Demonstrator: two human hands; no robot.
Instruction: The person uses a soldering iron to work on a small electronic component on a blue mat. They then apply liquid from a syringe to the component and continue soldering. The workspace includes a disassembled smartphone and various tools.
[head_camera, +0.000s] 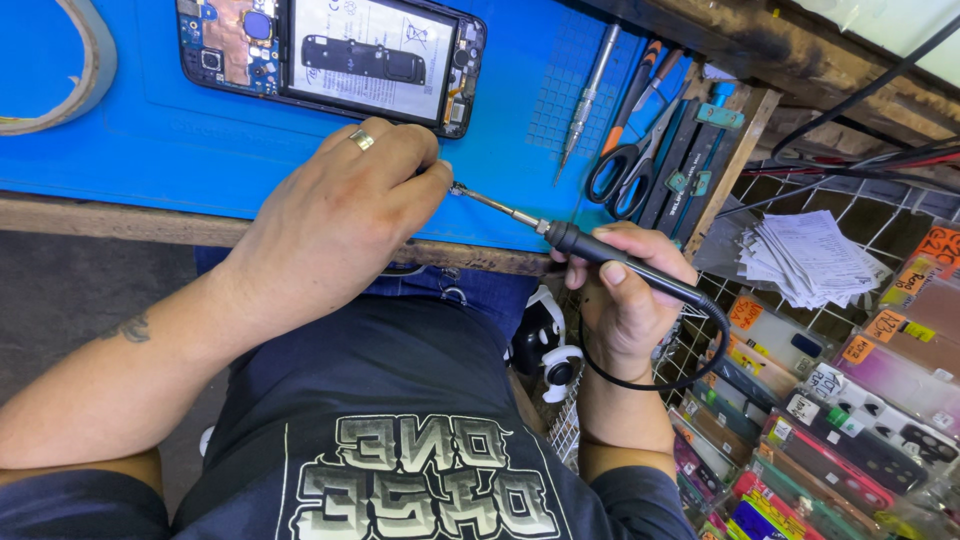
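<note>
My right hand (625, 290) grips the black handle of a soldering iron (580, 243), its metal tip pointing left toward my left hand. My left hand (340, 215), a ring on one finger, rests fingers-down on the blue work mat (150, 150) at the bench's front edge. Its fingertips pinch something small that stays hidden where the iron's tip meets them. Just beyond the left hand lies an opened smartphone (330, 55) with its back removed, battery and circuit board exposed.
A roll of tape (85, 60) lies at the far left of the mat. A screwdriver (588, 95) and scissors with orange-black handles (630, 150) lie at the right. Beyond the bench edge, a wire rack (850, 400) holds phone cases and a stack of papers (810, 255).
</note>
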